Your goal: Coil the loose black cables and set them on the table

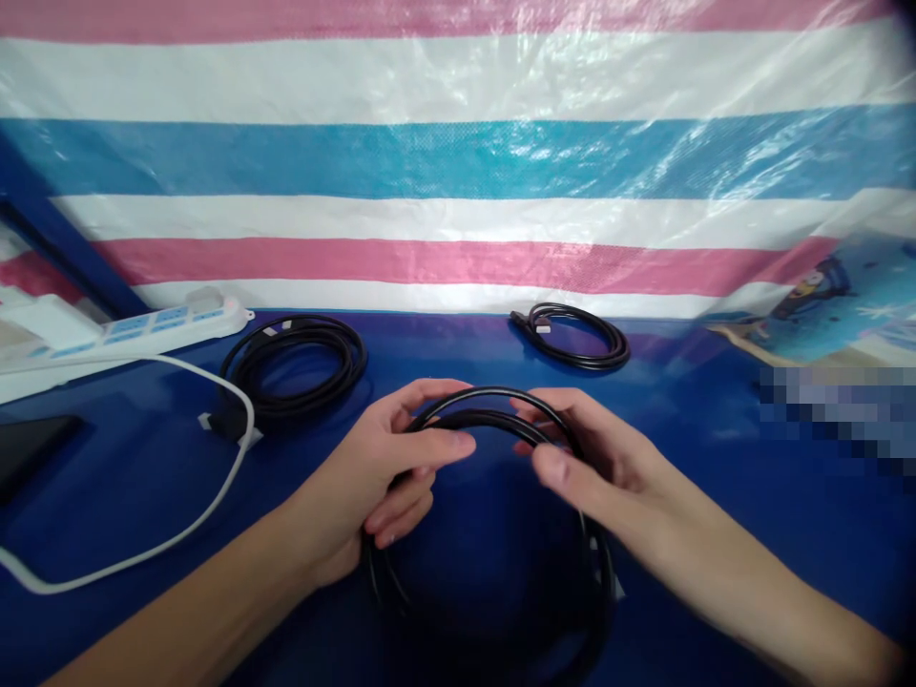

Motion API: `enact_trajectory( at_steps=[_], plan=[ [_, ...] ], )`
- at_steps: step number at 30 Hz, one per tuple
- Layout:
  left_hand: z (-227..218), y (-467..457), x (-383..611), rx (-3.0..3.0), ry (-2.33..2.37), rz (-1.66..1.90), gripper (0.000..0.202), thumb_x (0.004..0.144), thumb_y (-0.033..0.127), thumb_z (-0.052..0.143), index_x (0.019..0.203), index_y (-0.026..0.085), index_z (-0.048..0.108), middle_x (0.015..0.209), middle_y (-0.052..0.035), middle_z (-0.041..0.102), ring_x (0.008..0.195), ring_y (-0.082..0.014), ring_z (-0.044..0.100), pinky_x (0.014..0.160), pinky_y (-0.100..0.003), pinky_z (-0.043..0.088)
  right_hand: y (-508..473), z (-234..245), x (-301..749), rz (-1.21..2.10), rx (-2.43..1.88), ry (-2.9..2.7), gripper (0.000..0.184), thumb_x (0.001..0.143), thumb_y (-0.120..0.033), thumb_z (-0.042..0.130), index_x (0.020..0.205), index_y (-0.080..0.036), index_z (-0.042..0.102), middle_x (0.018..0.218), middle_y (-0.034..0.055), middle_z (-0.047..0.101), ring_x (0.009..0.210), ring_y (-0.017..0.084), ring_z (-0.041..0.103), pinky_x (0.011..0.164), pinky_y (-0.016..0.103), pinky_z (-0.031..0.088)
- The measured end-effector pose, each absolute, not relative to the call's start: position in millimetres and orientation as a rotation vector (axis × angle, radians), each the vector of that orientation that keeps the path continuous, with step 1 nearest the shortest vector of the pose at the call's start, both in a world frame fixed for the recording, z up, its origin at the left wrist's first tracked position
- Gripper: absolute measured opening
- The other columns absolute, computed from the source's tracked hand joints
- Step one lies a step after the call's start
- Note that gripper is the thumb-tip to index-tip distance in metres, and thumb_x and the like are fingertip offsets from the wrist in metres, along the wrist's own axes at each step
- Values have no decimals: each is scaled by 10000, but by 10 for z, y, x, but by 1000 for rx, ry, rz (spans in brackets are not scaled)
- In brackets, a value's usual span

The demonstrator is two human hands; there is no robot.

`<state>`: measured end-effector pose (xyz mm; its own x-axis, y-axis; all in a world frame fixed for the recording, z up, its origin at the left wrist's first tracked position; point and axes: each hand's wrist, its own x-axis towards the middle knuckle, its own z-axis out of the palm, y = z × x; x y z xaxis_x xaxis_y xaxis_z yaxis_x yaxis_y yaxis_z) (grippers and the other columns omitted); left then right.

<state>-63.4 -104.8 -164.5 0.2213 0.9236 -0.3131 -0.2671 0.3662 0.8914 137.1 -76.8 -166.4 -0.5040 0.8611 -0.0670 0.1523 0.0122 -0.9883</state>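
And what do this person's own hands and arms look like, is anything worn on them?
The left grip and right grip are bare hands, with no gloves or rings visible. The left forearm and right forearm show no sleeves, watch or bracelet, and no markings can be made out.

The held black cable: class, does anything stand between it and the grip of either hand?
Nothing visible does: the left hand and right hand both hold the black cable directly. The left coil and right coil lie farther back on the table.
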Motion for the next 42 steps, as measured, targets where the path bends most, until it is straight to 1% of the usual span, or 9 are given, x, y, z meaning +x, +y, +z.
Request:
enact_trajectory(
  at_steps=[7, 11, 14, 17, 21, 24, 29, 33, 42],
  plan=[
    [-1596, -1129, -599, 759, 774, 968, 656, 735, 180, 678, 1332, 308, 439, 561, 77, 594, 267, -29, 404, 325, -120, 338, -828, -1643, 1324, 1997, -927, -1259, 362, 853, -354, 620, 1170, -213, 517, 470, -73, 500, 381, 54, 466, 468, 173, 453],
    [-1687, -1181, -513, 745, 518, 897, 548, 783, 126, 628, 1293, 276, 498, 716, 18, 679, 534, -80, 649, 665, -212, 536, -798, -1648, 1304, 1750, -951, -959, 275, 788, -324, 699, 987, -223, 539, 534, -67, 519, 515, 60, 564, 544, 143, 482],
    [-1687, -1216, -506, 692, 460, 879, 204, 896, 227, 521, 1055, 209, 647, 465, 70, 497, 365, -3, 475, 568, -137, 490, -762, -1669, 1315, 1845, -969, -957, 246, 767, -331, 711, 860, -185, 536, 597, -41, 563, 558, 82, 594, 538, 156, 485],
    [-1584, -1226, -613, 620, 471, 783, 261, 922, 365, 460, 984, 202, 653, 449, 85, 400, 258, 11, 224, 336, -103, 324, -719, -1686, 1381, 1928, -930, -1237, 255, 771, -371, 697, 744, -140, 591, 696, 19, 623, 622, 116, 622, 572, 195, 508],
    [-1436, -1219, -736, 728, 597, 542, 276, 879, 436, 522, 952, 194, 632, 501, 40, 515, 278, -3, 310, 319, -95, 278, -694, -1620, 1500, 1852, -734, -1494, 269, 704, -409, 760, 843, -182, 719, 881, 48, 688, 831, 150, 664, 742, 188, 523],
    [-1454, -1211, -705, 800, 659, 439, 234, 878, 401, 533, 936, 183, 599, 506, 30, 545, 314, -27, 406, 360, -106, 351, -725, -1560, 1523, 2199, -750, -1427, 393, 733, -360, 740, 1105, -269, 649, 763, 14, 685, 514, 99, 618, 472, 159, 476],
    [-1603, -1188, -589, 878, 744, 769, 238, 862, 392, 569, 862, 156, 597, 413, 60, 487, 293, -42, 424, 385, -138, 415, -814, -1605, 1409, 2343, -923, -1251, 173, 852, -377, 599, 838, -204, 606, 372, -107, 253, 268, 4, 173, 307, 116, 279],
    [-1642, -1162, -550, 786, 729, 1058, 385, 826, 534, 562, 860, 152, 591, 407, 91, 442, 270, -26, 384, 392, -152, 433, -841, -1660, 1309, 2080, -758, -1043, 451, 824, -485, 604, 574, -173, 395, 402, -92, 113, 296, 13, 103, 319, 149, 242],
    [-1560, -1136, -577, 629, 774, 924, 549, 796, 712, 406, 649, 183, 407, 366, 117, 239, 268, 2, 112, 303, -115, 191, -733, -1649, 1462, 2230, -716, -1049, 429, 870, -542, 490, 734, -160, 629, 526, -3, 504, 397, 97, 527, 447, 235, 501]
  ],
)
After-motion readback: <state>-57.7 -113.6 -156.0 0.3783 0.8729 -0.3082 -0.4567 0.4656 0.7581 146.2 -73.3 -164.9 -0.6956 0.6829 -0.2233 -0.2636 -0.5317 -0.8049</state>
